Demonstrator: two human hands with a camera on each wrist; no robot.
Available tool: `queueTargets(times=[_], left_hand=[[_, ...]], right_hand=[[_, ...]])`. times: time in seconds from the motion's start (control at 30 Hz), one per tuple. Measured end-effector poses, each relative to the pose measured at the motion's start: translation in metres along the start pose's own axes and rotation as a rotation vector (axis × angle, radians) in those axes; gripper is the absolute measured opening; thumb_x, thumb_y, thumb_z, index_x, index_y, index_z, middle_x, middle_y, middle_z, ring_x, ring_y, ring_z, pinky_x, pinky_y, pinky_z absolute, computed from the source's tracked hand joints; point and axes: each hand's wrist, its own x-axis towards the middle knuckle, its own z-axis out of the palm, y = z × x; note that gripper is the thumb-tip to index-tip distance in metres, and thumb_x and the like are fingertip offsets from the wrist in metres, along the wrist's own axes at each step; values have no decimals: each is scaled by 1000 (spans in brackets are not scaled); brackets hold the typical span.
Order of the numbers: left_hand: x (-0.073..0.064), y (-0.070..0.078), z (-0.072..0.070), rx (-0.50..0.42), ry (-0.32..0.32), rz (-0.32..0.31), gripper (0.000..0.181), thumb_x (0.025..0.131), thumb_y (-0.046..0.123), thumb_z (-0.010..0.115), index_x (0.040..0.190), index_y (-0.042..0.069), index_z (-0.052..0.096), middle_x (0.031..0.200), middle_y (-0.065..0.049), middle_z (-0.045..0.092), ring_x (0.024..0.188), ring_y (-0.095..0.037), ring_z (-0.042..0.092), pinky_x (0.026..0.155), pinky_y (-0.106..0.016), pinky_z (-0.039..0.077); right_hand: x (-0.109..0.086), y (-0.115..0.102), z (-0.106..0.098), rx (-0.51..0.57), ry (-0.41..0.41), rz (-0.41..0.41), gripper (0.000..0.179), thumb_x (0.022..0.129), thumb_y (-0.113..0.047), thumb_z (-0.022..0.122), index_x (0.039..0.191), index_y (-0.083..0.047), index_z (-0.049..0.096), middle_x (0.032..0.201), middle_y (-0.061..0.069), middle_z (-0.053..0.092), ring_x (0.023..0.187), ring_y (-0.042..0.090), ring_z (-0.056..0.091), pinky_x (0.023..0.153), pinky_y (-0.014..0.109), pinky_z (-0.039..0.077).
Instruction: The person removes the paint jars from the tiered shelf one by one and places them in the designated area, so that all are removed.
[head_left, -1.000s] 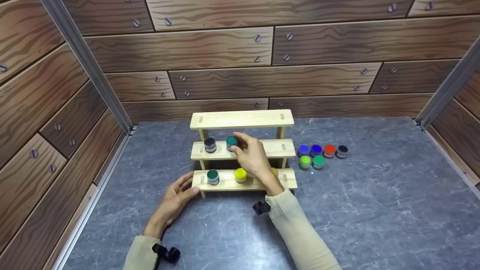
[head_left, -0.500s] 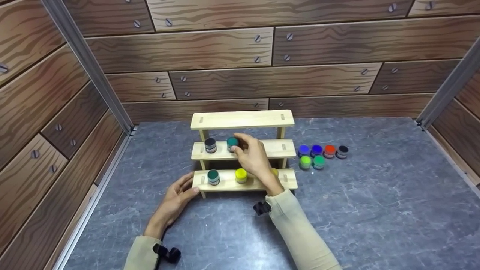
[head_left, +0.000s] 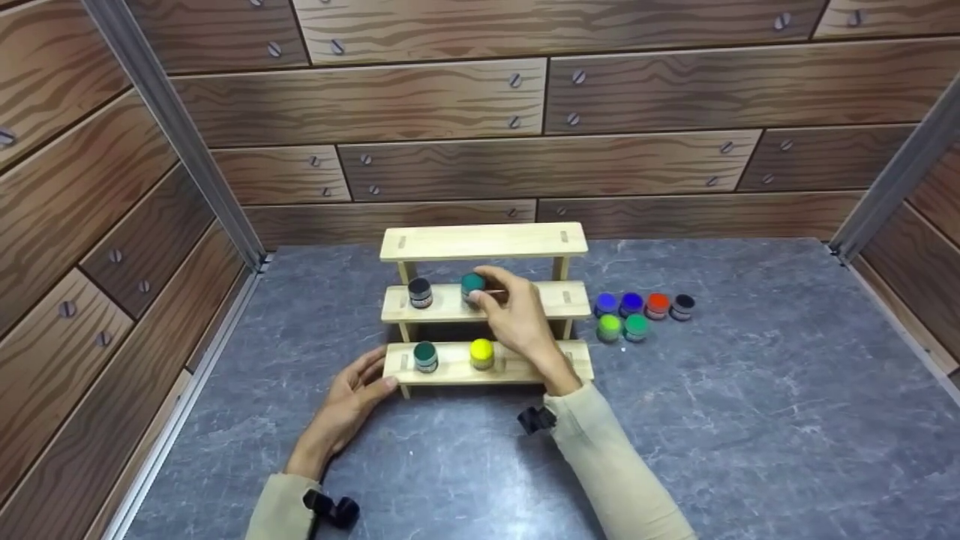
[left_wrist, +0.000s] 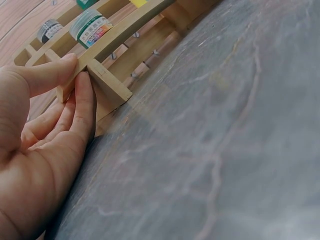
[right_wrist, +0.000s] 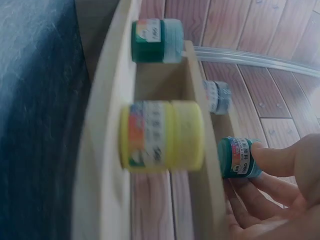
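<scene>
Steadying looks like the job of the left hand (head_left: 352, 397): we see its thumb over the near left corner of the lowest shelf (head_left: 454, 365) and its fingers bent underneath, pinching the wooden stand (head_left: 484, 241), probably so the light frame cannot slide. The right hand (head_left: 517, 315) is partly closed – thumb on the label, fingers round the far side – and grips the teal jar (head_left: 472, 284) at the middle shelf (head_left: 450, 305), right of a black-lidded jar (head_left: 420, 293); we cannot tell whether its base bears on the wood. That side hold seems to suit a short, smooth cylinder.

Below, a dark green jar (head_left: 425, 357) and a yellow jar (head_left: 481, 354) stand upright and apart, perhaps for even spacing. Off to the right, six loose jars (head_left: 631, 304) sit close together in two rows, presumably for easy reach, on a grey surface (head_left: 712, 420) with marble-like veins and a soft sheen. The stand itself is pale, fine-grained wood – rounded corners, joints showing at the shelf ends
</scene>
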Motion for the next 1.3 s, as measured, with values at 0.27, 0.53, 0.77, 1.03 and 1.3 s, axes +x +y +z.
queueTargets(times=[0.27,0.53,0.77,1.03,1.3], left_hand=[[0,0,0,-4,-1,8,76,101,-1,67,164,-7,26,165,-32,34,138,-25,55,109,-27,54],[0,-1,2,-14,-6,9,76,100,-2,67,164,-8,26,165,-33,33,136,-24,57,107,-26,54],[-1,1,1,-10,2,-9,76,101,0,68,165,-5,26,167,-31,33,139,-26,55,108,-27,54],[0,1,1,-15,-1,-3,76,100,-1,67,164,-7,26,166,-32,33,138,-24,55,108,-26,54],[-1,1,2,-9,10,6,75,100,-2,67,164,-8,27,165,-32,34,138,-25,55,110,-27,53]], right_hand=[[-7,2,-32,-2,8,-11,36,98,0,73,134,4,69,121,24,75,107,36,75,96,41,63],[-15,15,-79,-84,22,18,40,97,0,74,136,5,68,125,28,73,110,40,74,98,40,62],[-21,31,-118,-188,51,22,40,98,0,74,137,7,66,126,28,73,116,41,72,102,49,59],[-29,36,-147,-242,77,39,38,103,-4,70,139,5,66,127,26,73,118,39,71,102,45,59],[-36,38,-168,-276,98,58,37,105,-6,68,140,2,66,128,24,73,119,38,71,103,50,59]])
